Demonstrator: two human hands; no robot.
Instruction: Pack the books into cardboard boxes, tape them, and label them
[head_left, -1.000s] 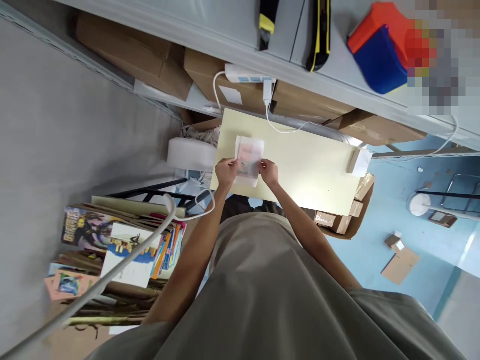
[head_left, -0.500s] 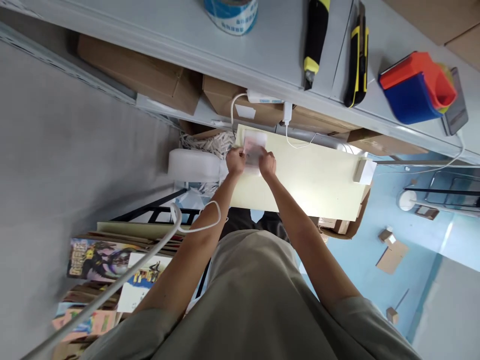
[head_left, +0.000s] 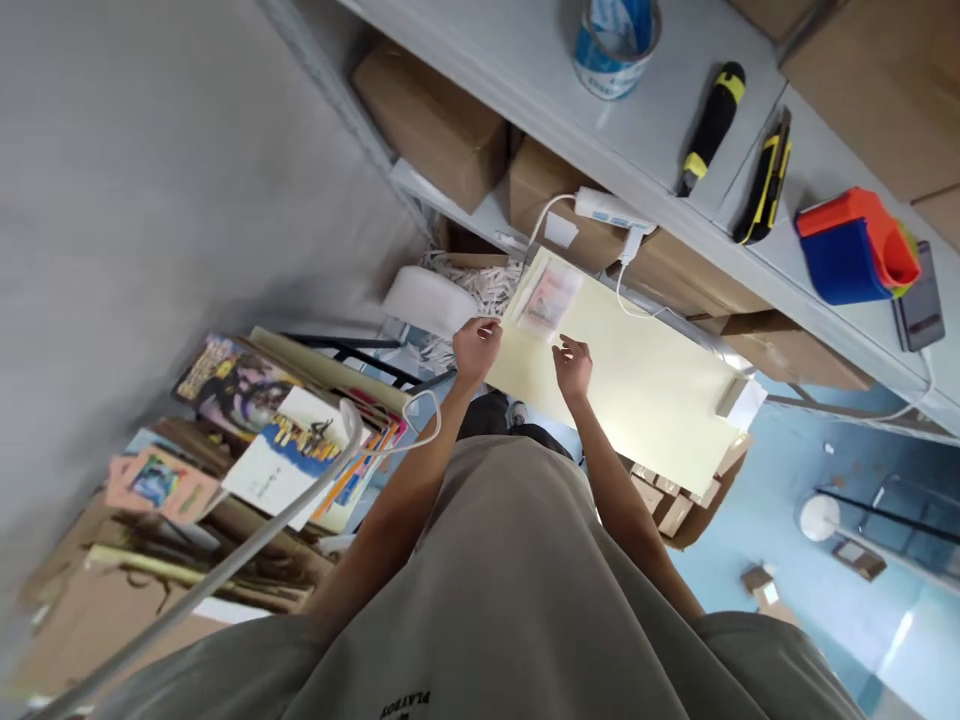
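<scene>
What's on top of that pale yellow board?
On the board, a translucent packet with pinkish print lies near one end; a white box sits at the opposite end. Whatever is beneath them is hidden.

Translucent whitish packet (head_left: 551,298), reddish print visible through it, fine detail blurred, lying flat at far left of pale yellow board (head_left: 637,385), long side roughly parallel to board's left edge.

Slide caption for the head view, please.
Left grip and right grip, both open, near a translucent packet on a pale yellow tabletop, a white box at its other end.
</scene>
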